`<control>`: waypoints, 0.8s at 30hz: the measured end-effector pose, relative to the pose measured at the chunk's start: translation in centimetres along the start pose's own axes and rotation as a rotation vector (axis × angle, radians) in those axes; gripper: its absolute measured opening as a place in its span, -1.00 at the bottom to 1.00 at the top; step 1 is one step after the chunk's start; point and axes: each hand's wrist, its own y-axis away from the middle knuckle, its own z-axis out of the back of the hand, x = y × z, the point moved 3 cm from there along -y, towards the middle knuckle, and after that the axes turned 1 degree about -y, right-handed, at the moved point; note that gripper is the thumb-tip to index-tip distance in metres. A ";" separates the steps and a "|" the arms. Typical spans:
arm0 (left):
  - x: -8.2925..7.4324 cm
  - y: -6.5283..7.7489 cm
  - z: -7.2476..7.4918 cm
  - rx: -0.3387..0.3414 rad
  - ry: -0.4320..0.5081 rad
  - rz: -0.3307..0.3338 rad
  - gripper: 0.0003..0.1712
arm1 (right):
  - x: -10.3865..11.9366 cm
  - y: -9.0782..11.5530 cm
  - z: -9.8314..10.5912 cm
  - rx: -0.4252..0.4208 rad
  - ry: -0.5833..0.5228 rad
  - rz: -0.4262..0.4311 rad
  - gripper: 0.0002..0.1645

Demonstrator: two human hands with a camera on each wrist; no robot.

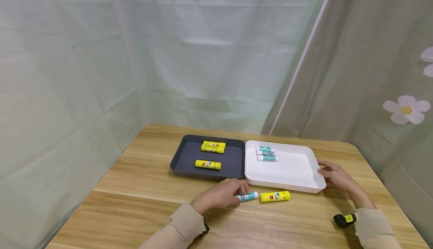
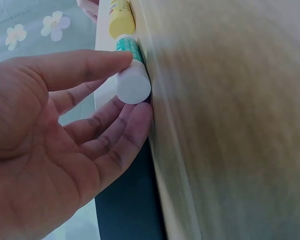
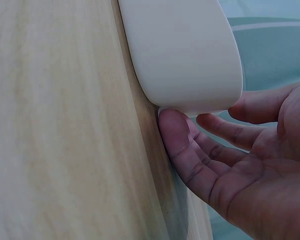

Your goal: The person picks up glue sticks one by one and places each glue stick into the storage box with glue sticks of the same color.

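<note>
My left hand [image 1: 221,194] pinches a small teal-and-white glue stick [image 1: 249,196] lying on the table in front of the trays. In the left wrist view the thumb is on one side of its white end [image 2: 133,87], fingers on the other. A larger yellow glue stick [image 1: 275,196] lies just right of it. My right hand [image 1: 338,177] touches the right end of the white tray [image 1: 287,186]; in the right wrist view its fingertips rest against the outer wall, thumb by the rim. Several teal-and-white glue sticks [image 1: 267,158] lie inside that tray.
A dark grey tray [image 1: 182,166] stands against the white tray's left side, with three yellow glue sticks [image 1: 208,164] in it. Behind the wooden table [image 1: 135,189] hang pale curtains [image 1: 209,53], with a grey flowered one at the right.
</note>
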 end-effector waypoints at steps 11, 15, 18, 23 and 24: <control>-0.3 0.2 0.1 0.025 -0.027 0.008 -0.52 | 0.1 0.0 0.0 0.004 0.003 -0.001 -0.25; -0.3 0.2 0.1 0.019 -0.037 -0.002 -0.52 | 0.1 0.0 0.0 0.003 -0.002 0.000 -0.25; -0.4 0.2 0.0 0.014 -0.050 -0.009 -0.51 | 0.1 0.0 0.0 0.001 0.000 0.000 -0.26; -0.4 0.2 0.1 0.016 -0.052 -0.012 -0.50 | 0.0 0.0 0.0 0.000 0.006 -0.001 -0.26; -0.4 0.2 0.1 0.018 -0.048 -0.012 -0.51 | 0.0 0.0 0.0 0.000 0.006 -0.001 -0.26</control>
